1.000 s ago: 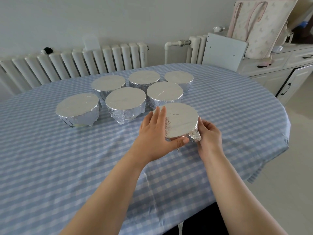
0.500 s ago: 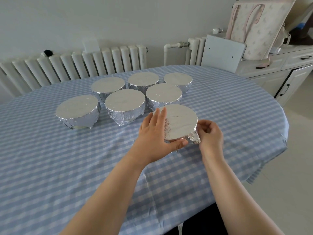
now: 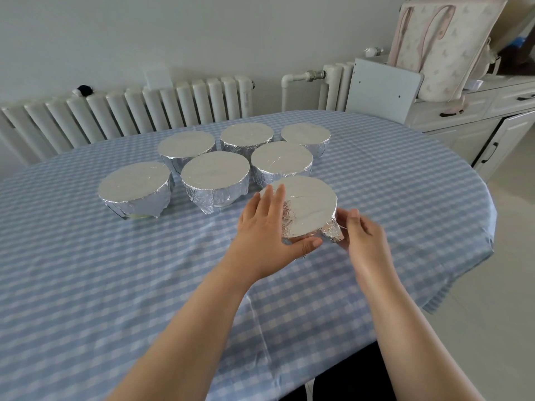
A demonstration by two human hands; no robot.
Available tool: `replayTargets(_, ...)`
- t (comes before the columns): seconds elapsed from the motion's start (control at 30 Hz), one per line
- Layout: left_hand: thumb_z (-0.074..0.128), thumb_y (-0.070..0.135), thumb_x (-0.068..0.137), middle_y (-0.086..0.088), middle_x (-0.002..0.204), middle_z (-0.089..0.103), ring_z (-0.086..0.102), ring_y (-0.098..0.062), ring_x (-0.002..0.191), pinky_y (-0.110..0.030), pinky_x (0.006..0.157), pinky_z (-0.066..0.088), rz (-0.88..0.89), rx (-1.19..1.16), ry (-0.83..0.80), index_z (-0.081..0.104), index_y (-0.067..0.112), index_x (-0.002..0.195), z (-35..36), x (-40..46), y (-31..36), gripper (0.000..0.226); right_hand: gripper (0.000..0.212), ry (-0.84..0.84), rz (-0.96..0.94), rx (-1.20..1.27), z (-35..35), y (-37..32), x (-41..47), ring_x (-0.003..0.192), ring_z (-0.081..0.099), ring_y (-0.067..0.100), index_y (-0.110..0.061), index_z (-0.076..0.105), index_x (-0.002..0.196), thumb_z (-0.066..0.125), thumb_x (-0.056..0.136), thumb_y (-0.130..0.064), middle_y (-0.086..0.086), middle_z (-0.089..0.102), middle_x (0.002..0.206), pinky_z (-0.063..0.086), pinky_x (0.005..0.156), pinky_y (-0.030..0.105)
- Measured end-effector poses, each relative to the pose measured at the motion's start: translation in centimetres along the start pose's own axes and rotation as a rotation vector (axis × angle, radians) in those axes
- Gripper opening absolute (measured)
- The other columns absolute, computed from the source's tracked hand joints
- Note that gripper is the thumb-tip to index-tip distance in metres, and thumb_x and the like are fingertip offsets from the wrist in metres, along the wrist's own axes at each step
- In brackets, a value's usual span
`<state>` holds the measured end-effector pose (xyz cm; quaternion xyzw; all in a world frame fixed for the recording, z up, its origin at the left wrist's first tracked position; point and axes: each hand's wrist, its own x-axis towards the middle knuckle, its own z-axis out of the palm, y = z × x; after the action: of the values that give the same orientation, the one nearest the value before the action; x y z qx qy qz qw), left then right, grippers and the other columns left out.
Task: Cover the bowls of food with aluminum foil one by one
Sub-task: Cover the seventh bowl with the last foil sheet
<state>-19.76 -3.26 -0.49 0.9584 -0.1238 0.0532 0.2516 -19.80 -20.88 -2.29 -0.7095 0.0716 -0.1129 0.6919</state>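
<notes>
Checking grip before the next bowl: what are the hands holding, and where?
The left hand grips the nearest foil-covered bowl by its left and near side wall; the right hand pinches the foil skirt at its right side.

Tabletop (image 3: 86, 285): covered by a blue-checked tablecloth.
Radiator (image 3: 130, 111): set against the wall.
Tote bag (image 3: 443, 44): propped on the white cabinet (image 3: 477, 123).
</notes>
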Motion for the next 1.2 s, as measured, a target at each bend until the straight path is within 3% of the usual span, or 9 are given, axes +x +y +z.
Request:
replayTargets(0.1,0.031,0.095,0.058,-0.001,0.165,-0.001,-0.004,-0.024,0.15,-0.047,0.122,0.008,0.003,0.027,0.007,-0.003,0.024,0.156,0.1,0.0,0.4,0.126,0.042,-0.073,0.046,0.069,-0.1,-0.2,-0.4,0.096,0.071,0.008,-0.027,0.07,0.098,0.029,0.107,-0.034,-0.008,0.076,0.096,0.053,0.089,0.03)
replayTargets(0.2,0.045,0.087,0.07,-0.001,0.165,-0.004,-0.007,-0.022,0.15,-0.043,0.12,0.002,-0.03,0.061,0.008,-0.003,0.025,0.156,0.1,-0.4,1.0,0.117,0.046,-0.143,0.048,0.103,-0.5,-0.3,-0.6,0.1,0.069,0.008,-0.027,0.068,0.102,0.031,0.098,-0.054,-0.006,0.075,0.102,0.052,0.091,0.028)
replayTargets(0.3,0.048,0.082,0.074,-0.002,0.164,-0.005,-0.009,-0.023,0.15,-0.041,0.12,-0.001,-0.044,0.099,0.032,-0.004,0.024,0.156,0.2,-0.6,1.5,0.113,0.064,-0.172,0.059,0.032,-0.9,0.1,-0.7,0.105,0.067,0.006,-0.025,0.061,0.113,0.051,0.074,-0.076,-0.006,0.072,0.109,0.05,0.099,0.034)
replayTargets(0.5,0.039,0.089,0.059,0.0,0.165,0.0,-0.004,-0.021,0.15,-0.042,0.12,0.003,-0.068,-0.02,-0.006,0.004,0.024,0.156,-0.3,-0.1,2.4,0.123,0.082,-0.173,0.098,0.064,-1.2,1.0,-0.7,0.109,0.067,0.015,-0.014,0.06,0.121,0.066,0.067,-0.074,0.002,0.073,0.111,0.047,0.103,0.045)
replayTargets(0.6,0.039,0.084,0.059,0.001,0.164,0.01,0.004,-0.02,0.149,-0.04,0.12,0.01,-0.133,-0.185,0.055,0.014,0.024,0.155,-1.1,0.3,1.7,0.116,0.06,-0.187,0.135,0.107,-1.2,1.1,-0.4,0.11,0.067,0.019,-0.011,0.061,0.122,0.066,0.083,-0.056,0.004,0.073,0.111,0.046,0.104,0.049)
replayTargets(0.77,0.048,0.078,0.066,0.005,0.164,0.005,0.005,-0.012,0.148,-0.037,0.117,0.015,-0.173,-0.296,0.056,0.016,0.025,0.155,-0.7,-0.6,1.6,0.108,0.035,-0.154,0.185,0.111,-1.0,1.2,0.1,0.105,0.068,0.026,-0.012,0.065,0.116,0.061,0.091,-0.037,0.008,0.073,0.107,0.049,0.099,0.054)
replayTargets(0.9,0.052,0.075,0.068,0.006,0.162,0.011,0.012,-0.014,0.146,-0.033,0.114,0.018,-0.172,-0.289,0.114,0.014,0.026,0.155,-0.7,-1.5,2.0,0.106,0.024,-0.15,0.197,0.07,-1.4,0.6,1.1,0.108,0.066,0.023,-0.017,0.071,0.107,0.058,0.095,-0.032,0.006,0.074,0.106,0.05,0.1,0.043)
replayTargets(1.03,0.06,0.068,0.076,0.003,0.16,0.014,0.018,-0.02,0.14,-0.033,0.111,0.023,-0.144,-0.181,0.188,0.018,0.023,0.152,0.0,-2.5,2.2,0.098,0.021,-0.169,0.19,0.161,-1.3,0.4,1.4,0.085,0.066,0.013,-0.01,0.061,0.111,0.053,0.099,-0.027,0.001,0.071,0.092,0.051,0.072,0.025)
replayTargets(1.2,0.043,0.082,0.065,0.0,0.16,0.012,0.016,-0.022,0.142,-0.036,0.112,0.027,-0.163,-0.156,0.192,0.018,0.022,0.153,0.7,-2.6,2.0,0.109,0.023,-0.157,0.196,0.245,-1.0,0.7,0.7,0.08,0.064,0.018,-0.008,0.056,0.096,0.047,0.102,-0.029,0.005,0.064,0.078,0.051,0.073,0.028)
